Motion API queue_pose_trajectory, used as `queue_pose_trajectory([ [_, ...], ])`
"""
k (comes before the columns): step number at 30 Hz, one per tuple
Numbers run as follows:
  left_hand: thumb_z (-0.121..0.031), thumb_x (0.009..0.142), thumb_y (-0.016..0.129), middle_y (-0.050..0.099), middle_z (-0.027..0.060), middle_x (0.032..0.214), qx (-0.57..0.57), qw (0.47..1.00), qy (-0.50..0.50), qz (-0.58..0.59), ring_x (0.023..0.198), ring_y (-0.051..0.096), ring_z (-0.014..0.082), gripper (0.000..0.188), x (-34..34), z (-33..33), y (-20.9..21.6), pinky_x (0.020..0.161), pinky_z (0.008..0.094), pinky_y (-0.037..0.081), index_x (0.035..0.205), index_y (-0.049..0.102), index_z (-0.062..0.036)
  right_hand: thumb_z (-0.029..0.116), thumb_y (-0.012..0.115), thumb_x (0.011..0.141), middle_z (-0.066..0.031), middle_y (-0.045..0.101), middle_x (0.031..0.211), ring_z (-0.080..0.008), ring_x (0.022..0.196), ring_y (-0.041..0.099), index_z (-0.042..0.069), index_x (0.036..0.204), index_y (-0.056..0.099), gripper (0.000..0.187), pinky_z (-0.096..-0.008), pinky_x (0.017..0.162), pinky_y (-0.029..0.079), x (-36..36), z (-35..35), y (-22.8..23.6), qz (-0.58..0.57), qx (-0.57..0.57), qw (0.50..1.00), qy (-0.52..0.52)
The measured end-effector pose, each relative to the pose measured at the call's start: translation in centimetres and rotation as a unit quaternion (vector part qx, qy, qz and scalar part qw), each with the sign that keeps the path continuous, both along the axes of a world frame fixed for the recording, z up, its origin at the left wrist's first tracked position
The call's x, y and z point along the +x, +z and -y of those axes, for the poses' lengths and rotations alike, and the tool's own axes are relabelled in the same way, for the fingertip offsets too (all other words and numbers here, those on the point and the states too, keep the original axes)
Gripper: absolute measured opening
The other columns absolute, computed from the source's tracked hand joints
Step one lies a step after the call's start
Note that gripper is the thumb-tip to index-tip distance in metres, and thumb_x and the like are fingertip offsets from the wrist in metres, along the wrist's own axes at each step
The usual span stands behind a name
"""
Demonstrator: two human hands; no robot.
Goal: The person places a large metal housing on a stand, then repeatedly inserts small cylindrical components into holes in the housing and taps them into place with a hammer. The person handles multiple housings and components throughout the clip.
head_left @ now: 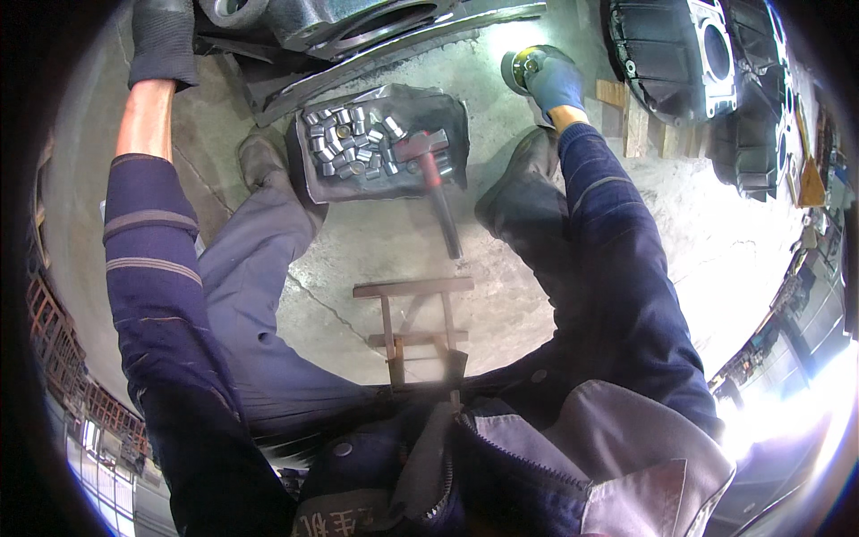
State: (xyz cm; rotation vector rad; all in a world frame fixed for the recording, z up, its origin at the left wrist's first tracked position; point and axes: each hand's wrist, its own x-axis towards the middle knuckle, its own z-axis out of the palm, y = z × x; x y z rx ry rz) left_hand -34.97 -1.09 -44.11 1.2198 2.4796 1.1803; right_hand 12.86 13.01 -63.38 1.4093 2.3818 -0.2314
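My left hand (163,43), in a dark knitted glove, reaches to the upper left edge beside a large grey metal casting (353,25). Its fingers are cut off by the picture's rim. At the upper right my right hand (557,82), in a blue-grey glove, is closed on a round, dark-rimmed thing with a brassy middle (517,70), whose kind I cannot make out. Between my feet a dark tray (313,186) holds many short metal sleeves (344,134). A hammer with a red-and-black handle (438,192) lies over the tray's right side, its handle sticking out toward me.
Several black and silver housings (671,63) stand at the right, by wooden blocks (635,125). A dark metal beam (394,49) runs along the casting's near side. A low metal frame (416,288) stands between my legs. Bright light falls on the floor near my right hand.
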Motion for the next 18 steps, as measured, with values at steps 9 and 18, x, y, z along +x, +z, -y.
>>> queue_pose_trajectory([
  [9, -0.050, 0.101, 0.054, 0.071, 0.0301, 0.108, -0.005, 1.000, 0.015, 0.008, 0.106, 0.070, 0.0409, 0.058, 0.8, 0.6, 0.8, 0.088, 0.0502, 0.053, 0.107, 0.075, 0.0033, 0.034, 0.072, 0.087, -0.0134, 0.074, 0.113, -0.0346, 0.107, 0.070, 0.019, 0.111, 0.078, 0.029, -0.0449, 0.092, 0.056, -1.0, 0.6, 10.7, -0.138, 0.053, 0.989, 0.022],
  [18, -0.063, 0.094, 0.052, 0.074, 0.0258, 0.102, -0.069, 0.993, 0.065, 0.063, 0.102, 0.071, 0.0455, 0.068, 3.4, 1.5, 3.1, 0.092, 0.0486, 0.054, 0.102, 0.077, 0.0003, 0.023, 0.085, 0.080, -0.0141, 0.075, 0.107, -0.0293, 0.101, 0.071, 0.009, 0.111, 0.077, 0.035, -0.0371, 0.089, 0.057, -10.7, 3.2, 31.8, -0.382, -0.019, 0.914, 0.135],
])
